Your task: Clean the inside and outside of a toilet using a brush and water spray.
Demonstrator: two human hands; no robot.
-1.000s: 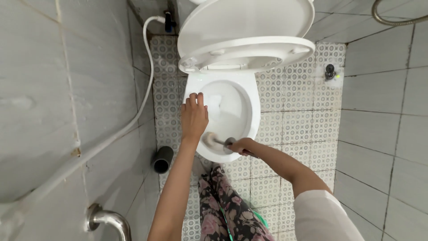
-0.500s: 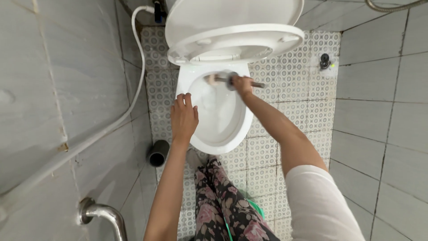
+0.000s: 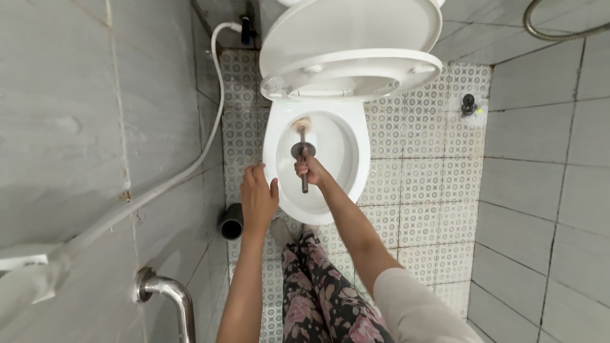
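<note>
Small tiled bathroom, grey wall tiles (image 3: 76, 127), patterned floor (image 3: 419, 190). One white toilet (image 3: 356, 184) in the middle, seat and lid (image 3: 349, 44) both tipped up. Right hand (image 3: 309, 170) closed tight round the dark handle of one toilet brush (image 3: 302, 152), brush head up at the back of the bowl, under the raised seat, handle running back toward the body. Left hand (image 3: 257, 197) open, fingers together, flat at the bowl's left rim, holding nothing, prob. bracing. Step in hand, by the look: scrubbing inside the bowl, back wall. Next move prob. calls for a firm grip, steady pressure and a sweep round the rim w/o splashing; left hand best kept clear of the bristles. Count: 1 toilet, 1 brush, 2 hands, 1 white hose (image 3: 210, 127) down the left wall, 1 metal hose (image 3: 553, 32) top right, 1 chrome pipe (image 3: 168, 295) low left, 1 dark brush holder (image 3: 232, 222) on the floor just left of the bowl, 1 small floor fitting (image 3: 469, 105) at right. Flowered trousers (image 3: 318, 298) below.
</note>
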